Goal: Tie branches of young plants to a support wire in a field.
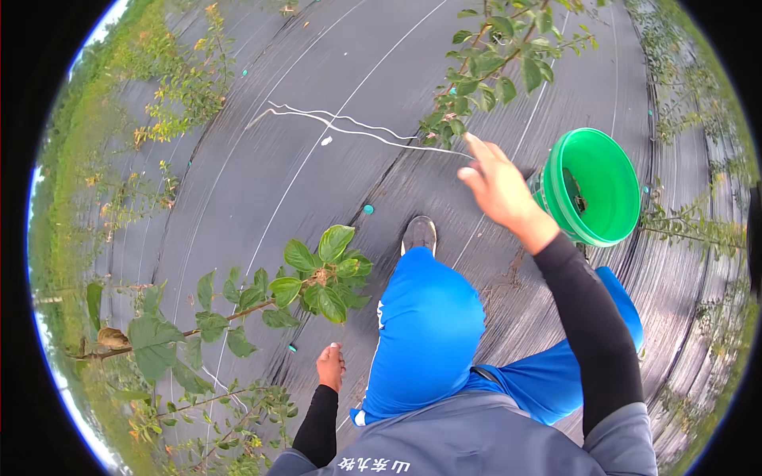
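My right hand [499,185] reaches forward, thumb and fingers apart, close to the leaves of a broad-leaved sapling [476,71]. A white string [381,138] lies across the black ground cover and runs up to the fingertips; whether they touch it cannot be seen. A green plastic bucket [601,187] is beside my right wrist, its mouth turned towards me, with some dark debris [575,190] inside. Low by my left thigh hangs my left hand [331,367], fingers loosely curled, its palm hidden. A leafy branch [250,309] extends in front of it.
Black woven ground cover [309,178] spreads underfoot, with light lines. Small turquoise caps [368,209] dot it, and a white scrap [326,141] lies near the string. More saplings [196,89] stand at left and right. Grass [65,226] borders the left side.
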A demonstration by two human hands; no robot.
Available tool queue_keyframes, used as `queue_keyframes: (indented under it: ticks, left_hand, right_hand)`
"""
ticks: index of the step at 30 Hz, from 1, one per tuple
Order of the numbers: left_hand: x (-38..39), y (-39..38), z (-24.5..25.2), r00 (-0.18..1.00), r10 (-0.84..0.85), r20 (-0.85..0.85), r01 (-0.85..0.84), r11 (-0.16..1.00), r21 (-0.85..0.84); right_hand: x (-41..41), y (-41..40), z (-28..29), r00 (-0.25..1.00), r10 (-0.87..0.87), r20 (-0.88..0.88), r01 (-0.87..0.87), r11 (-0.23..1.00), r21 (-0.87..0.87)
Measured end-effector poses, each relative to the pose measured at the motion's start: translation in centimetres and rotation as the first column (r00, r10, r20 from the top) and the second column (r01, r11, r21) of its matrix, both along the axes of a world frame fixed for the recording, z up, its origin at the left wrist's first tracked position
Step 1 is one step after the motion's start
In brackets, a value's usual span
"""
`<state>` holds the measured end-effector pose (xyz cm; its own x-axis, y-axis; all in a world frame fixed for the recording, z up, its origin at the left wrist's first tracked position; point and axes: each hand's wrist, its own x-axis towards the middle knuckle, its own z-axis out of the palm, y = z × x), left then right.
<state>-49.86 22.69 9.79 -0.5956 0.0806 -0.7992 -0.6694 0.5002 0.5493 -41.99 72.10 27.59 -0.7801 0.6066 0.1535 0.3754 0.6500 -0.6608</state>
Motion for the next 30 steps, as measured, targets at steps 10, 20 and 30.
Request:
queue_keyframes:
  ticks: [10,20,30]
  left_hand:
    - [-0.7,7.9,19.5,0.972,-0.215,0.094,0.057,0.607,0.792]
    - [8.3,28.8,29.6,0.757,-0.627,0.184,0.098,0.387,0.917]
    - [15.4,51.5,19.3,0.717,-0.692,0.076,0.39,0.49,0.78]
  right_hand:
    - [11.3,-6.2,0.8,0.969,-0.013,0.247,-0.021,0.991,0.132]
    - [27.1,-9.6,2.3,0.871,-0.052,0.489,0.095,0.993,-0.064]
    - [27.5,-11.4,0.2,0.845,-0.078,0.529,0.152,0.984,-0.098]
